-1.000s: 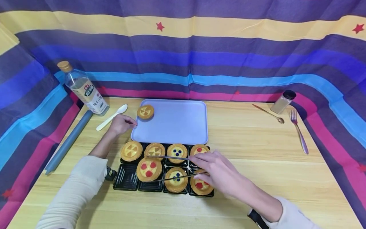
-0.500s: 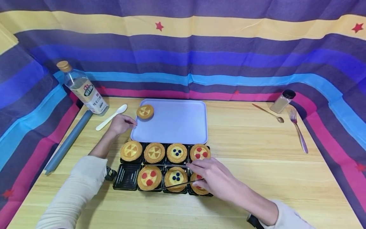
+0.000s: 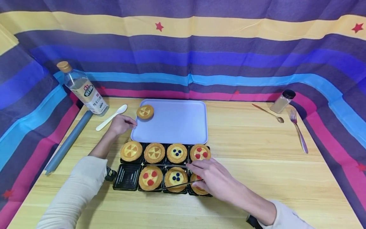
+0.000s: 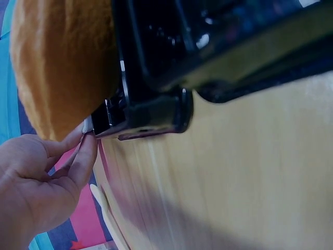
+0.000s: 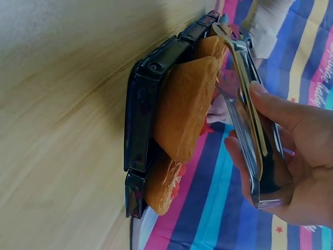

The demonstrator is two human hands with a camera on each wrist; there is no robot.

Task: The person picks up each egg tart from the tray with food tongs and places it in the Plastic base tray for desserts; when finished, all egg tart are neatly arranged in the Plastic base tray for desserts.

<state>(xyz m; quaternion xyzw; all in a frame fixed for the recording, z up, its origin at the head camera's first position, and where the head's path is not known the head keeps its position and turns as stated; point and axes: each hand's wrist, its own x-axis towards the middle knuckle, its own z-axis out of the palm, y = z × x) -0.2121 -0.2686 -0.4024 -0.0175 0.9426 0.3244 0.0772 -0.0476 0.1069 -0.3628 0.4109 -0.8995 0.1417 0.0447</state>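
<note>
My right hand grips metal tongs, whose two spread arms reach left over the front row of a black compartment tray. Around the tongs' tips is an egg tart with red pieces, sitting in the second front compartment from the left. Beside it is a tart with dark blue dots; another red-topped tart lies partly under my right hand. My left hand pinches the left rim of the lilac tray. A tart with a triangle pattern lies in that tray's far left corner.
Several tarts fill the back row of compartments, including a triangle-patterned tart. To the left are a white spoon, a bottle and a grey-blue roll. A small jar, a thin spoon and a fork lie right.
The red-topped tart has come down from above the tray into the second front compartment, and the tongs have lowered toward me. My left hand has stayed at the lilac tray's rim.
</note>
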